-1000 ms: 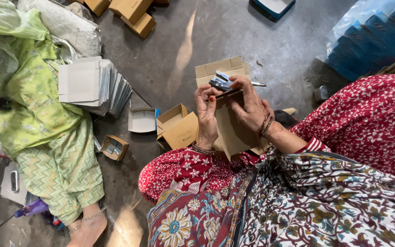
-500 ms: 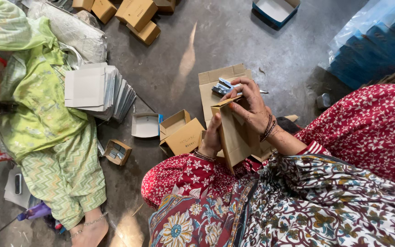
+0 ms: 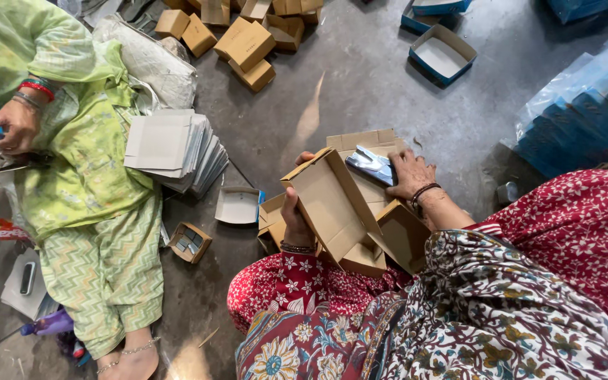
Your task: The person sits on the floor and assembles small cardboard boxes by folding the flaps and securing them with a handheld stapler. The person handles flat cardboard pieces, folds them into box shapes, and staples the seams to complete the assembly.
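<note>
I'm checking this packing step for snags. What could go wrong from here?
The silver packet sits loose under the right hand, so it might slide off the cardboard. The left hand grips only one wall of the open brown box, which is tilted; it could buckle or tip.

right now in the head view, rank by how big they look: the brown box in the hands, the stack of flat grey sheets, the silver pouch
1. Brown box, though it is nearest the camera, so its lead over the stack is unsure.
2. Stack of flat grey sheets.
3. Silver pouch, clearly smallest.
</note>
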